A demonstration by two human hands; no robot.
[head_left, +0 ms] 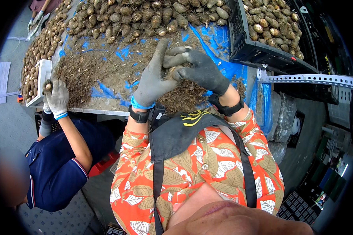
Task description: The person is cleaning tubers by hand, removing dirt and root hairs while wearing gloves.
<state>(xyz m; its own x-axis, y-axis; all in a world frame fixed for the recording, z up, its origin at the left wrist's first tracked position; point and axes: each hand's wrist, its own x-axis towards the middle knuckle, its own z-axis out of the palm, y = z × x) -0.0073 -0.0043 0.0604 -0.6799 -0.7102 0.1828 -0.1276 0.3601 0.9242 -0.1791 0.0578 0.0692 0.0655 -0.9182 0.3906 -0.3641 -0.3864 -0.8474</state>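
My left hand (155,80), in a dusty grey glove with a blue cuff, is raised over the table with its index finger stretched away from me. Facing it is my right hand (202,70), in a darker grey glove, its fingers and thumb curled in toward the left palm. A small brown taro corm (171,70) shows between the two hands, mostly covered by the gloves. Both hands appear closed around it. Under them lies a mat of loose brown root fibres (180,98). Beyond them is a heap of hairy taro corms (145,17).
A black crate (243,47) of cleaner corms stands at the right. At the left, a co-worker's gloved hand (58,98) holds a corm by a white tray (44,80). Blue plastic sheeting (219,39) covers the table, and a perforated metal bar (306,79) juts out at right.
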